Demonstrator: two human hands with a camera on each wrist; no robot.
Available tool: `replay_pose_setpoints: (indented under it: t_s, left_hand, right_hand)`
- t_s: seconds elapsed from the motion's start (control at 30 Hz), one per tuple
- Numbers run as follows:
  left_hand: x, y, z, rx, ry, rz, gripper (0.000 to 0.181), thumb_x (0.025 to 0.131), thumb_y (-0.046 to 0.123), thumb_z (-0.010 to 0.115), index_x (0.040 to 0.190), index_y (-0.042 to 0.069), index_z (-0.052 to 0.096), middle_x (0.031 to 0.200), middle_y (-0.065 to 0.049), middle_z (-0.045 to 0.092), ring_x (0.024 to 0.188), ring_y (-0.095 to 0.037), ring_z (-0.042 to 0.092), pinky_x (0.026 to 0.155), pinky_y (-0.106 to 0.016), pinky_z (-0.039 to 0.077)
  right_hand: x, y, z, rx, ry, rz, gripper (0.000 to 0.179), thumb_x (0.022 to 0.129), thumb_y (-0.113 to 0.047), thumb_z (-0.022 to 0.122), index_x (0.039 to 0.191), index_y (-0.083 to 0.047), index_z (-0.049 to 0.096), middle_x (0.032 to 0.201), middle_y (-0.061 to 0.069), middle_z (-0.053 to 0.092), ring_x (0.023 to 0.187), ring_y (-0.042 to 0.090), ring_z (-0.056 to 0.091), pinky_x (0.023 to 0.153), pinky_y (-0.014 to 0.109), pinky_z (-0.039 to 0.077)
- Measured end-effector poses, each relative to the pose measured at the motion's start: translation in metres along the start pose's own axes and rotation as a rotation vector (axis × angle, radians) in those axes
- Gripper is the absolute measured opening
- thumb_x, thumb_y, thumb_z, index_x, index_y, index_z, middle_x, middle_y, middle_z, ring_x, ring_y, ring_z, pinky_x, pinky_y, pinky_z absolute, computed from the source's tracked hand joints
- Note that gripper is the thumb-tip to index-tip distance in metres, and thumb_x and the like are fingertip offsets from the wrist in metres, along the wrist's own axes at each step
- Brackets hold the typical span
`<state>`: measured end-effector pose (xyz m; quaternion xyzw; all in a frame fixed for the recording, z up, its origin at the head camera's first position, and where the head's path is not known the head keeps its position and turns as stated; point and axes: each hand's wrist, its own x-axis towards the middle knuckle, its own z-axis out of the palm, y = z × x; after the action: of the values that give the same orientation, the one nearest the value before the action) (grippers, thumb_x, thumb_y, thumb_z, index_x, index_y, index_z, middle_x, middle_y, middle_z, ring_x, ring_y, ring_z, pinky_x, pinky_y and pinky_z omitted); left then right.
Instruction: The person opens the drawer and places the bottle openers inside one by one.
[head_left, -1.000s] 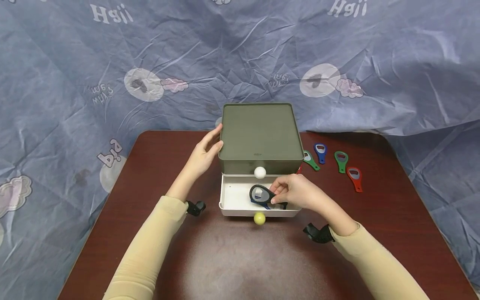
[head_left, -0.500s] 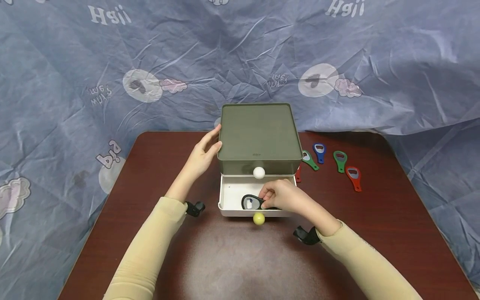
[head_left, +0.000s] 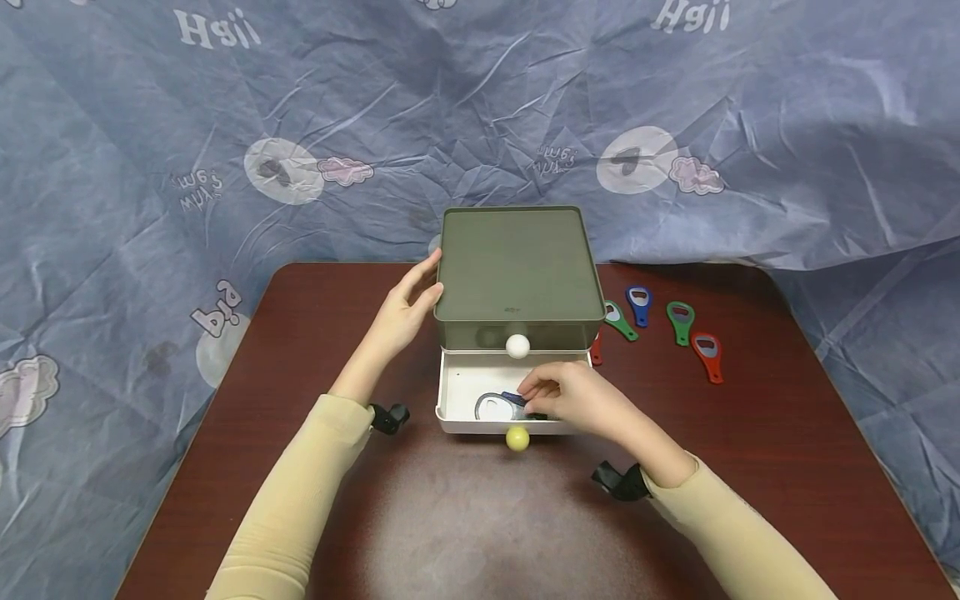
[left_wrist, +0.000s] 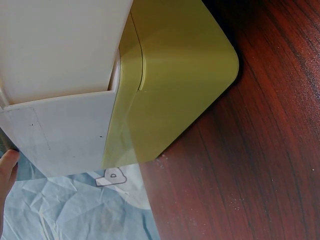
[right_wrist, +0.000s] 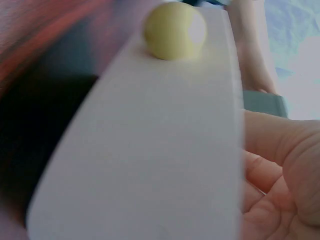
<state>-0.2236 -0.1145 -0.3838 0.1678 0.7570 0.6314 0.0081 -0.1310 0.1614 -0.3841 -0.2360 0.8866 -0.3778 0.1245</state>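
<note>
An olive-green drawer box (head_left: 517, 262) has its lower white drawer (head_left: 463, 387) pulled out, with a yellow knob (head_left: 517, 438) in front. My left hand (head_left: 402, 315) rests against the box's left side, fingers extended along the top edge. Inside the drawer lies a black-rimmed bottle opener (head_left: 495, 407), with part of a blue bottle opener (head_left: 513, 398) beside it. Over their handle ends is my right hand (head_left: 573, 396), thumb and fingers slightly apart. In the right wrist view, the drawer front (right_wrist: 150, 130) hides its fingertips.
To the box's right lie several bottle openers: a blue one (head_left: 639, 305), two green ones (head_left: 681, 322) and two red ones (head_left: 708, 357). One red opener is partly hidden beside the box. A white knob (head_left: 517, 346) marks the upper drawer. A patterned blue cloth (head_left: 480, 125) hangs behind the table.
My right hand has lowered the black bottle opener into the drawer and let it go, drawing slightly back right. The opener now lies flat, farther left. My left hand has stayed put.
</note>
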Motion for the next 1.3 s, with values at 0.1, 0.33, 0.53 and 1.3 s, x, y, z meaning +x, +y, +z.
replay_pose_setpoints:
  t_s: [0.1,0.33,0.53,1.3]
  left_hand:
    - [-0.002,0.007,0.001,-0.012,-0.004,-0.014,0.053,0.104,0.011,0.048,0.154,0.012,0.033,0.159,-0.013,0.033,0.145,-0.029,0.035,0.115,-0.045,0.037]
    - [-0.008,0.026,0.002,-0.009,-0.005,-0.029,0.053,0.103,0.008,0.048,0.154,0.005,0.032,0.158,-0.018,0.033,0.144,-0.034,0.036,0.115,-0.047,0.037]
    - [-0.001,0.003,0.001,0.015,0.005,-0.021,0.053,0.104,0.013,0.050,0.154,0.013,0.035,0.158,-0.011,0.035,0.144,-0.028,0.038,0.115,-0.044,0.038]
    - [0.000,-0.001,0.001,0.007,0.006,0.007,0.052,0.104,0.015,0.049,0.154,0.013,0.035,0.158,-0.012,0.035,0.144,-0.028,0.037,0.114,-0.047,0.038]
  right_hand:
    - [-0.006,-0.002,-0.011,0.054,-0.002,0.026,0.017,0.085,-0.009,0.075,0.101,-0.005,0.074,0.092,0.002,0.075,0.083,0.009,0.069,0.073,0.021,0.056]
    - [-0.023,0.004,-0.043,0.175,0.059,0.099,0.018,0.087,-0.015,0.075,0.104,-0.008,0.072,0.097,0.004,0.074,0.087,0.010,0.070,0.074,0.022,0.056]
    - [-0.037,0.020,-0.072,0.251,0.149,0.141,0.027,0.090,-0.018,0.073,0.110,-0.001,0.069,0.101,0.005,0.074,0.088,0.005,0.070,0.078,0.021,0.057]
    - [0.007,0.144,-0.055,0.455,0.573,0.456,0.050,0.091,-0.027,0.072,0.127,0.004,0.058,0.077,-0.026,0.062,0.076,-0.004,0.067,0.073,0.014,0.056]
